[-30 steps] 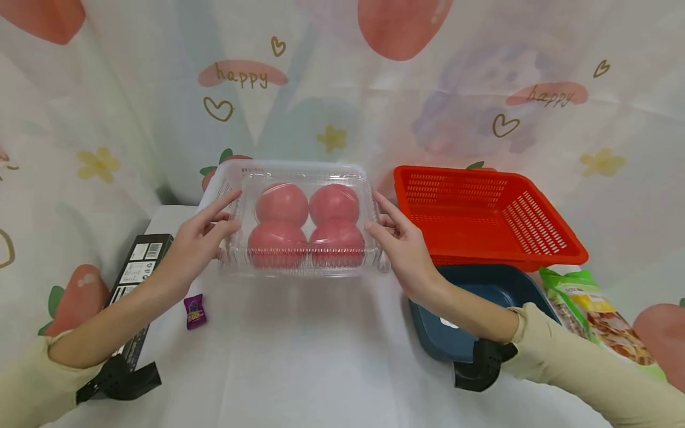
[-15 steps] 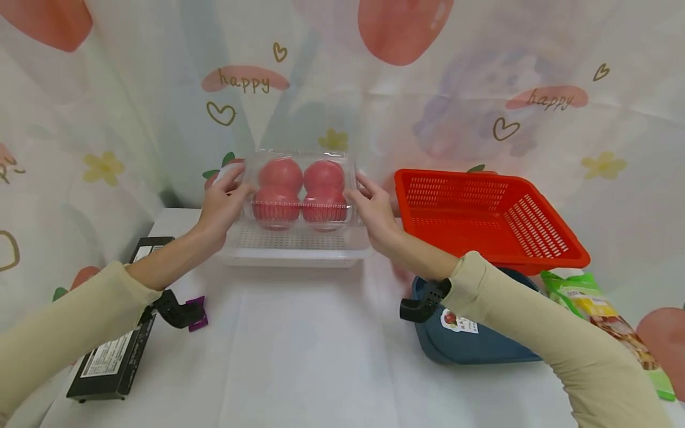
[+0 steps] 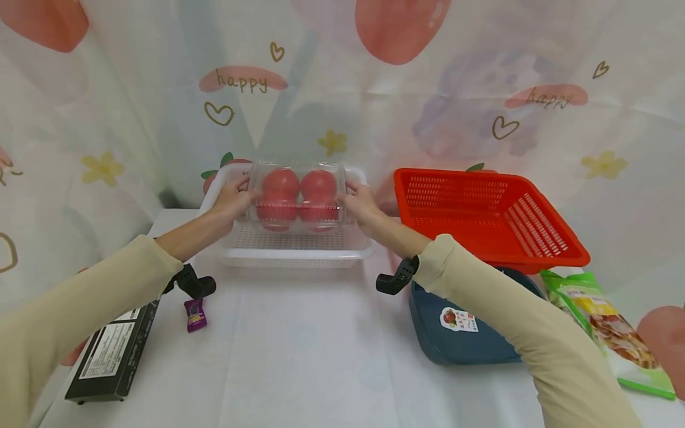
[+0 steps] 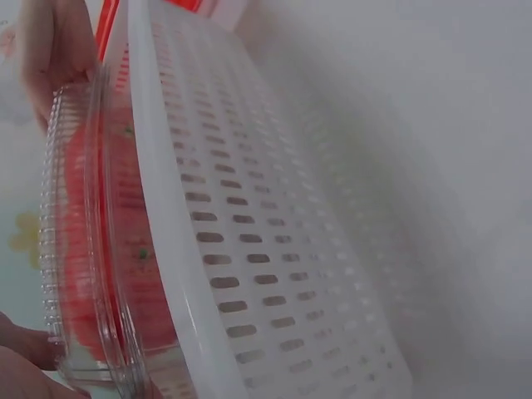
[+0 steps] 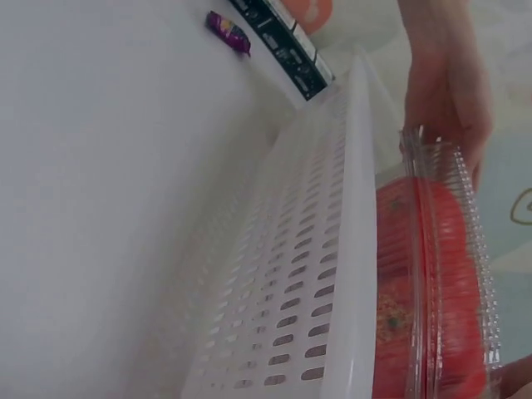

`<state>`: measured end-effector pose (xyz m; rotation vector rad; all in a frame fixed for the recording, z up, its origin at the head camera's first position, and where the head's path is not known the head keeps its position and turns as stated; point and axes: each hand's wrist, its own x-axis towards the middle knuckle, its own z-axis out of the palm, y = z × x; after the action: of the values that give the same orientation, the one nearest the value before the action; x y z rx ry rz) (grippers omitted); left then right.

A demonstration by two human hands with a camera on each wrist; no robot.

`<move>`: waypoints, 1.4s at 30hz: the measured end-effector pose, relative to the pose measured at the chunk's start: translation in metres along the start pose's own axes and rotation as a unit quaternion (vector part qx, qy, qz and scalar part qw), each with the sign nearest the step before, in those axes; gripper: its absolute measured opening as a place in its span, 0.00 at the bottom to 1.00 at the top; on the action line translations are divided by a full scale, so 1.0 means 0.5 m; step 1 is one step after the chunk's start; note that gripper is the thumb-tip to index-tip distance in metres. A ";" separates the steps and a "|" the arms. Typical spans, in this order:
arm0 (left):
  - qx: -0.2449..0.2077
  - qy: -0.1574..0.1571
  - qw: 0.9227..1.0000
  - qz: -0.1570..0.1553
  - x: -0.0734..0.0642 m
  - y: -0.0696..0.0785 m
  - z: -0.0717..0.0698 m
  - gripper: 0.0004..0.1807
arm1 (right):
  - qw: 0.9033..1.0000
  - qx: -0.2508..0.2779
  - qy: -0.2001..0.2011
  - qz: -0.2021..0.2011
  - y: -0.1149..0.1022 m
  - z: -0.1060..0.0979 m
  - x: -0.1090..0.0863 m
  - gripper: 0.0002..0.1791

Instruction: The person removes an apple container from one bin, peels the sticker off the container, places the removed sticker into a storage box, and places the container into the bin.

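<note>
A clear plastic clamshell box (image 3: pixel 298 217) with several red tomatoes (image 3: pixel 280 183) inside is held level between two hands. My left hand (image 3: pixel 231 201) grips its left end, and my right hand (image 3: pixel 361 205) grips the right end. Beneath it stands a white perforated basket (image 3: pixel 299 254). Both wrist views show the lower part of the box behind the basket's rim (image 4: pixel 170 241), inside the basket; whether it touches the bottom is hidden. Small green stem marks show on the tomatoes in the left wrist view.
A red slotted basket (image 3: pixel 476 235) stands to the right, with a dark blue tub (image 3: pixel 455 345) in front of it. At far right lies a green food packet (image 3: pixel 615 333). A black box (image 3: pixel 109 356) and a purple wrapped candy (image 3: pixel 195 315) lie on the left.
Both hands have carried the clamshell box away from me, over the white basket, and then lowered it into the basket. The baskets have stayed in place.
</note>
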<state>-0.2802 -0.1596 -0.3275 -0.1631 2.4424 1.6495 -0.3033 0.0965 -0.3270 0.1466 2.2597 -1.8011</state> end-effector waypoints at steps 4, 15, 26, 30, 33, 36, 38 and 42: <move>0.013 -0.008 1.000 0.001 0.006 -0.005 -0.001 0.37 | 1.000 -0.022 -0.004 -0.005 0.004 0.004 0.002 0.33; 0.035 -0.030 0.999 -0.005 0.006 -0.029 -0.002 0.35 | 0.998 -0.056 -0.012 -0.009 0.015 0.018 0.013 0.32; 0.053 -0.029 0.998 -0.008 0.012 -0.040 -0.001 0.35 | 0.994 -0.105 0.001 -0.010 0.031 0.028 0.015 0.32; 0.055 -0.029 0.998 -0.014 0.012 -0.043 0.000 0.34 | 0.994 -0.109 0.001 -0.011 0.033 0.029 0.015 0.32; 0.051 -0.027 0.998 -0.018 0.012 -0.044 0.001 0.34 | 0.994 -0.111 0.003 -0.011 0.035 0.030 0.014 0.32; 0.050 -0.031 0.998 -0.017 0.011 -0.046 0.002 0.34 | 0.993 -0.119 0.006 -0.011 0.037 0.031 0.013 0.32; 0.053 -0.031 0.998 -0.018 0.011 -0.048 0.003 0.34 | 0.992 -0.125 0.006 -0.014 0.040 0.032 0.011 0.32; 0.059 -0.039 0.997 -0.018 0.009 -0.054 0.005 0.34 | 0.987 -0.161 0.004 -0.026 0.048 0.031 0.008 0.32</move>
<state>-0.2789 -0.1670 -0.3538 -0.1230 2.4553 1.4648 -0.2996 0.0866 -0.3539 0.0345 2.5432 -1.4334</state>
